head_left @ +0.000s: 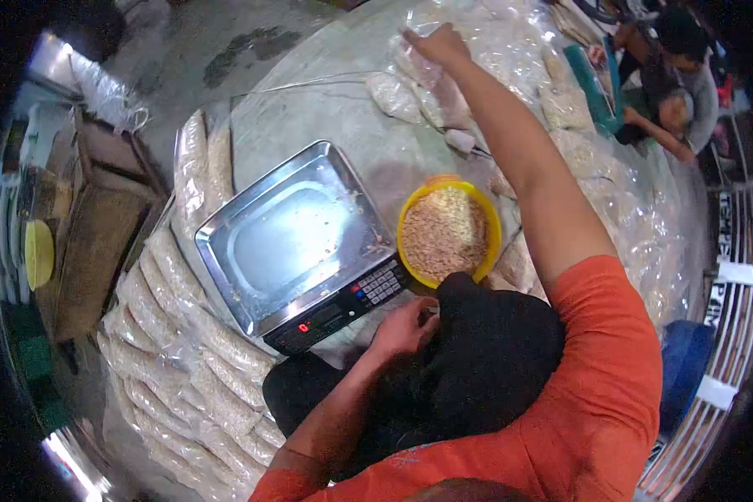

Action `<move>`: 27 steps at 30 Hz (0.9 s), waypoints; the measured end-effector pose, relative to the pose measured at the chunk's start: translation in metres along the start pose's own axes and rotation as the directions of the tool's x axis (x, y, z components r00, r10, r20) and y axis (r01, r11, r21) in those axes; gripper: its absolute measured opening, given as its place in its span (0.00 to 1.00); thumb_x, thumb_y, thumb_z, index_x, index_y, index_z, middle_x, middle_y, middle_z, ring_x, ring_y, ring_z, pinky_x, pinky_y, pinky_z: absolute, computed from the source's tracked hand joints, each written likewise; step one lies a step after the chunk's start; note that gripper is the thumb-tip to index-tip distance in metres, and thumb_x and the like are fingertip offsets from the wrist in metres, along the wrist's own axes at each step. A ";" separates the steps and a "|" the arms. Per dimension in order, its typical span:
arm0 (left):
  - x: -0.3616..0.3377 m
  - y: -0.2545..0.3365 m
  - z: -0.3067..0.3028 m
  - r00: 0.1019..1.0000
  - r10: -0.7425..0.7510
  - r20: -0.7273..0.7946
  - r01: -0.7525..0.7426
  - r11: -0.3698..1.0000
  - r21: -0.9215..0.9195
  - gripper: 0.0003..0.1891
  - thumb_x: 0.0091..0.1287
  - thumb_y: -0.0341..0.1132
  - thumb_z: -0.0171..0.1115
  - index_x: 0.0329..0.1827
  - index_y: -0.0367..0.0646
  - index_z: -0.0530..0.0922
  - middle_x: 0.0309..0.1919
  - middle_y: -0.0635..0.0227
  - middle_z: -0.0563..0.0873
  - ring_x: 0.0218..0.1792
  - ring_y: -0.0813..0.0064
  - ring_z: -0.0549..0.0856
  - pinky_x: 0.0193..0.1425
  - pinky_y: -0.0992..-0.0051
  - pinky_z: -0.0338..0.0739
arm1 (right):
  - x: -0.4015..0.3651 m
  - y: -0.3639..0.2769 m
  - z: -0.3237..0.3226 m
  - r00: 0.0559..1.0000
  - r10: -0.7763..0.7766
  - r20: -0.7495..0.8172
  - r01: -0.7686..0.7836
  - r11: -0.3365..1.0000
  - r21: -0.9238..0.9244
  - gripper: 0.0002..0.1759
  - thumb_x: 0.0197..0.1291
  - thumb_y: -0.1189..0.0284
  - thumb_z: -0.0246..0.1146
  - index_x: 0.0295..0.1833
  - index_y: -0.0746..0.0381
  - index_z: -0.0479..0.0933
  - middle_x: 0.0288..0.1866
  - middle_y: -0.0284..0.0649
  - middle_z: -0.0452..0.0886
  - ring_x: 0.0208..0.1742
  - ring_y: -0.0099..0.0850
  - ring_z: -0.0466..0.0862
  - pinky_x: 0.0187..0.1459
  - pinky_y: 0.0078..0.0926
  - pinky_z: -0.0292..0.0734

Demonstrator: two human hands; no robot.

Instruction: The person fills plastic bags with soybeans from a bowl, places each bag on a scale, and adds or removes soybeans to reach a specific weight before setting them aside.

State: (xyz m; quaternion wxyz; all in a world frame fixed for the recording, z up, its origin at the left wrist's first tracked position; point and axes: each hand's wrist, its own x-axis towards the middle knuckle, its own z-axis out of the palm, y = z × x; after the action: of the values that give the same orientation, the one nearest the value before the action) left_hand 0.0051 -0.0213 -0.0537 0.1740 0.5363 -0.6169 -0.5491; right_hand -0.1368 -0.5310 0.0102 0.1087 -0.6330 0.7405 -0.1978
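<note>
- Two hands apart: right hand [433, 43] reaches far, fingers pinching a clear bag [427, 74].
- Left hand [403, 328] curled beside scale [297, 243] (grip unclear); yellow bowl [407, 219] within reach.

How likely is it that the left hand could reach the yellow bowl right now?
Probably yes: the left hand rests near the scale, close to the yellow bowl, with nothing between them.
</note>
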 end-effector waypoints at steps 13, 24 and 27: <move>-0.001 0.008 -0.012 0.989 -0.076 0.127 0.107 0.959 -0.261 0.21 0.78 0.47 0.66 0.66 0.45 0.83 0.52 0.51 0.91 0.53 0.58 0.91 0.59 0.61 0.83 | 0.037 0.062 0.028 0.931 -0.306 -0.198 0.346 0.912 0.219 0.18 0.66 0.62 0.75 0.56 0.61 0.90 0.48 0.44 0.94 0.44 0.33 0.90 0.49 0.33 0.84; -0.036 0.032 -0.019 0.922 0.168 -0.350 -0.296 0.887 -0.353 0.18 0.75 0.33 0.70 0.66 0.38 0.83 0.32 0.73 0.84 0.35 0.80 0.81 0.43 0.75 0.78 | -0.193 0.021 -0.203 0.701 -0.712 0.032 0.628 0.637 0.447 0.14 0.73 0.63 0.72 0.52 0.63 0.89 0.47 0.38 0.92 0.49 0.27 0.88 0.56 0.30 0.82; -0.052 0.052 -0.038 0.681 0.224 -0.697 -0.343 0.939 -0.034 0.30 0.70 0.34 0.76 0.73 0.36 0.77 0.50 0.62 0.85 0.48 0.72 0.83 0.53 0.72 0.77 | -0.255 0.010 -0.237 0.402 -0.884 0.240 0.667 0.462 0.584 0.12 0.72 0.65 0.72 0.48 0.63 0.88 0.44 0.39 0.90 0.47 0.32 0.89 0.54 0.32 0.83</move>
State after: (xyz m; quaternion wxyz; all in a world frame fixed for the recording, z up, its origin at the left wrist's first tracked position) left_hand 0.0303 -0.0052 0.0235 0.5148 0.5820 -0.5378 -0.3271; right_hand -0.1983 -0.2427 0.1960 0.3200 -0.8984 0.2302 -0.1936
